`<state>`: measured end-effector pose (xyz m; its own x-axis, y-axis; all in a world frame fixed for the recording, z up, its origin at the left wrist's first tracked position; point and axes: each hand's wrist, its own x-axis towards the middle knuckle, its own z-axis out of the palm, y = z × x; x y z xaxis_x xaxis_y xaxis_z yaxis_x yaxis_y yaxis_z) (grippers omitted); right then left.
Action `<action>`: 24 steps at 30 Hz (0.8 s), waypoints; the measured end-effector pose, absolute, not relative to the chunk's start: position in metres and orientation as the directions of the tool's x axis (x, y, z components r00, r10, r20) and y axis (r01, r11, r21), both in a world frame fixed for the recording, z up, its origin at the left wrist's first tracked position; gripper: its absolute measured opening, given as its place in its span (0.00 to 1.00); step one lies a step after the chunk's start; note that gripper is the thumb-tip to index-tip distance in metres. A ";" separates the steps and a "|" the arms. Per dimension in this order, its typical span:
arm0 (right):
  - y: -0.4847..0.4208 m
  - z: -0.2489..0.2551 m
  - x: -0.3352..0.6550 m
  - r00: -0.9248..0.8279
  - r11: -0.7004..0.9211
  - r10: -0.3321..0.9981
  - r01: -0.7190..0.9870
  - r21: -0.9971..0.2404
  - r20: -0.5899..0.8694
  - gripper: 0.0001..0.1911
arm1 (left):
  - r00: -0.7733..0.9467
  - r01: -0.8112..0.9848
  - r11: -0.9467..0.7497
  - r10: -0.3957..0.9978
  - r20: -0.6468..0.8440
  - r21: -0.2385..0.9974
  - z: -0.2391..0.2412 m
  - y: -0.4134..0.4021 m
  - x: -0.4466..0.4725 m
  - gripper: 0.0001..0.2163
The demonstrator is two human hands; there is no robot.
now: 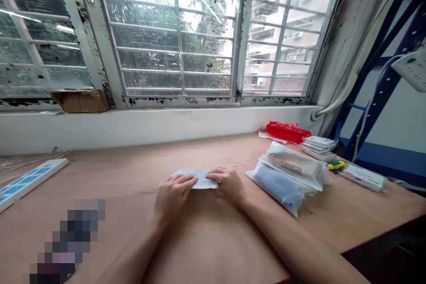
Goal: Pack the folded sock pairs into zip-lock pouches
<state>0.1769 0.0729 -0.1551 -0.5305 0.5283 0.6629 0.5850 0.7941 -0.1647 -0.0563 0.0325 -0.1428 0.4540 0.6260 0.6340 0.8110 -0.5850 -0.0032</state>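
A pale, flat folded piece that looks like a face mask (196,174) lies on the brown table (133,173) in front of me. My left hand (173,195) rests on its near left edge, fingers curled and pressing on it. At its right end, my right hand (228,184) has its fingers bent over the edge and pinches it. Both forearms reach in from the bottom of the view.
Clear plastic packs of blue items (288,177) lie right of my hands, with small flat boxes (319,146), a red bag (288,132) and a yellow object (336,165) beyond. A power strip (29,179) lies at left. A blurred patch (69,239) sits near left. Window behind.
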 end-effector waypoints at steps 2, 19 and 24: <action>0.075 -0.156 0.178 -0.488 0.770 0.547 0.613 -0.179 0.680 0.16 | 0.431 0.821 -0.571 0.633 0.643 0.012 -0.144 0.033 -0.057 0.14; 0.073 -0.155 0.175 -0.566 0.807 0.427 0.591 -0.014 0.706 0.07 | 0.432 0.822 -0.566 0.553 0.712 -0.059 -0.141 0.030 -0.055 0.12; 0.065 -0.158 0.166 -0.568 0.837 0.421 0.544 -0.062 0.707 0.09 | 0.548 0.658 -0.743 0.360 0.755 -0.124 -0.141 0.020 -0.032 0.08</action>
<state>0.1659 0.0655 -0.1579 -0.5681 0.4213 0.7070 0.5435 0.8371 -0.0620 -0.0317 0.0203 -0.1413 0.5478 0.3596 0.7554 0.6580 -0.7428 -0.1235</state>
